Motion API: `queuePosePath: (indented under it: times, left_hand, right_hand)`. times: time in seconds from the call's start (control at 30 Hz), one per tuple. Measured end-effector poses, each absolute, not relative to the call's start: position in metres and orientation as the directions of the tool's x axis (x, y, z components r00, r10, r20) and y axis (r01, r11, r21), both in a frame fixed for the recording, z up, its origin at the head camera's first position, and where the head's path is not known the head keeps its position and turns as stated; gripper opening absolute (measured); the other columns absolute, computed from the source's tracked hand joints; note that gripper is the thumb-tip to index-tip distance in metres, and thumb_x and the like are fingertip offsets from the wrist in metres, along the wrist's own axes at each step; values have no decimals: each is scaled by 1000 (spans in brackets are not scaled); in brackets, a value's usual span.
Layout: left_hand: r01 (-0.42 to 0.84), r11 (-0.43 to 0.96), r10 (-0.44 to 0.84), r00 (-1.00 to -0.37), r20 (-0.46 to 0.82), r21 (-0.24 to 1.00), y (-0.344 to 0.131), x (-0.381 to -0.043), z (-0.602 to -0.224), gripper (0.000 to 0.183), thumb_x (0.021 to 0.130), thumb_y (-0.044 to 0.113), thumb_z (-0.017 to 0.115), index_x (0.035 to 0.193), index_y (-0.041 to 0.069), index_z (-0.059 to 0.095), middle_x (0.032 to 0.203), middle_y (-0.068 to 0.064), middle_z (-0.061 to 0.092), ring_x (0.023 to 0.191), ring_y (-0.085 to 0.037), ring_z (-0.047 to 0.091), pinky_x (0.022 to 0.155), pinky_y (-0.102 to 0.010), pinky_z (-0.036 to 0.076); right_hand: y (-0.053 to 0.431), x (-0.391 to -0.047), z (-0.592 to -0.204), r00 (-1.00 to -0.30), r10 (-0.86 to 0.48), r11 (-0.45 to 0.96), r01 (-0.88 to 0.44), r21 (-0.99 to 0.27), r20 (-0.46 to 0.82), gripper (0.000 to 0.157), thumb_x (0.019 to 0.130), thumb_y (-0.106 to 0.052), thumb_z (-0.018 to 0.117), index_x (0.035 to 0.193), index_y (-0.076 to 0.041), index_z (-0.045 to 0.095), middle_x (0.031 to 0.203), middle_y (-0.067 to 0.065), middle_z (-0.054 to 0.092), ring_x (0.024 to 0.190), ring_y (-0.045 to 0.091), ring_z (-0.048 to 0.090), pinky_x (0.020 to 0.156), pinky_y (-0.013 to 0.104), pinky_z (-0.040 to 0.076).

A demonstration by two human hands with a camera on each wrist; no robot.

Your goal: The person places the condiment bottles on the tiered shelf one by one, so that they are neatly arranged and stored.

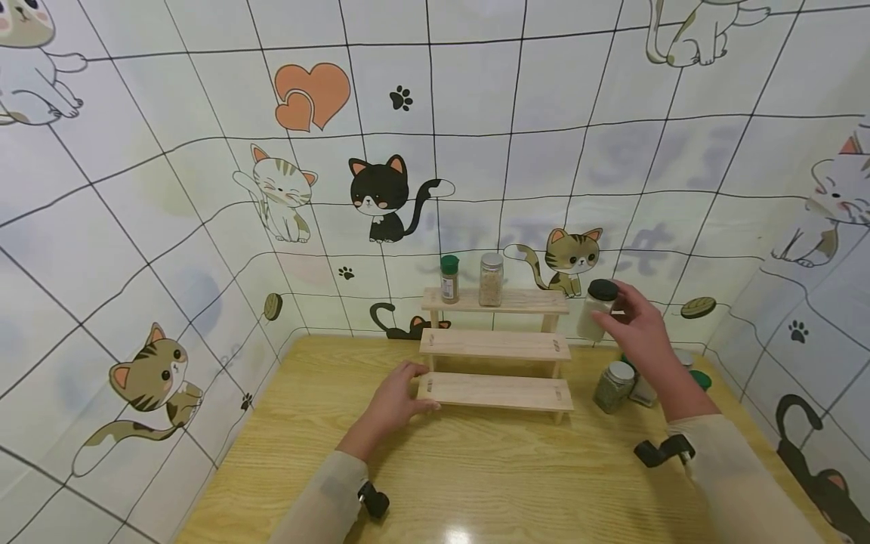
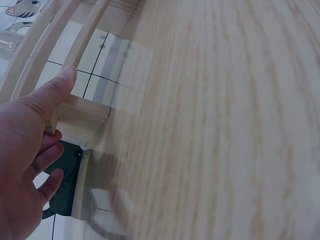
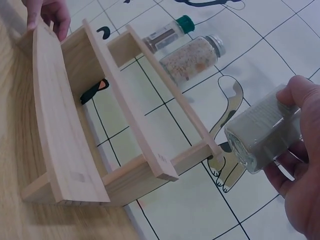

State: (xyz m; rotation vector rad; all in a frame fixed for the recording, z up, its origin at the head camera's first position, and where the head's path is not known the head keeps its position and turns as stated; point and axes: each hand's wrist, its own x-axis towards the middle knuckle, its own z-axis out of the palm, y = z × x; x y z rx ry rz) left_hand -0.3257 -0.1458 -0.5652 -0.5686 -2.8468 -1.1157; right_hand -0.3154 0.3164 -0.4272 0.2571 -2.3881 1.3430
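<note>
My right hand point(image 1: 635, 325) holds a spice jar point(image 1: 598, 311) with a black lid and pale contents, raised beside the right end of the top shelf. In the right wrist view the glass base of the jar point(image 3: 245, 147) points toward the wooden rack point(image 3: 70, 120). My left hand point(image 1: 397, 397) pinches the left end of the three-tier rack's lowest step point(image 1: 496, 391), thumb on one face and fingers curled at the other. On the top step stand a green-capped spice bottle point(image 1: 449, 281) and a silver-lidded jar point(image 1: 491, 281) of pinkish grains.
Right of the rack, several more jars are grouped on the wooden table point(image 1: 435, 468), among them a white-lidded jar of green herbs point(image 1: 615, 387) and one with a green lid point(image 1: 700, 380). A cat-printed wall covering point(image 1: 476, 166) encloses the back and sides.
</note>
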Motion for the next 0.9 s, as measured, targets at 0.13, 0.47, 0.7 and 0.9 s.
queuePosePath:
  times: [0.13, 0.47, 0.7, 0.9]
  left_hand:
    - [357, 674, 333, -928, 166, 647, -146, -326, -564, 78, 89, 42, 95, 152, 9, 63, 148, -7, 61, 144, -34, 56, 119, -56, 47]
    - [389, 695, 362, -916, 173, 605, -148, -327, -564, 81, 90, 44, 94, 154, 8, 61, 144, -7, 61, 138, -33, 59, 116, -54, 50]
    - [396, 697, 372, -912, 170, 598, -149, -328, -564, 83, 89, 48, 93, 154, 8, 62, 141, -8, 61, 134, -31, 60, 113, -54, 52]
    - [379, 701, 362, -919, 155, 604, -149, -329, -565, 83, 89, 49, 93, 155, 10, 62, 141, -5, 61, 134, -29, 60, 114, -51, 52]
  right_hand:
    - [311, -325, -422, -914, -7, 514, -351, -783, 405, 65, 110, -23, 74, 168, -12, 47, 118, 6, 60, 98, 6, 64, 75, 22, 49]
    - [294, -348, -402, -927, -94, 490, -359, -794, 362, 68, 112, -25, 70, 172, -12, 40, 135, 18, 62, 107, 3, 63, 85, 24, 49]
    - [280, -365, -394, -938, -156, 475, -345, -810, 308, 66, 113, -24, 69, 171, -10, 40, 144, 20, 58, 128, 26, 61, 98, 35, 50]
    - [273, -378, -390, -941, -206, 457, -335, -824, 268, 70, 112, -25, 70, 172, -8, 37, 153, 25, 52, 146, 46, 52, 112, 59, 47]
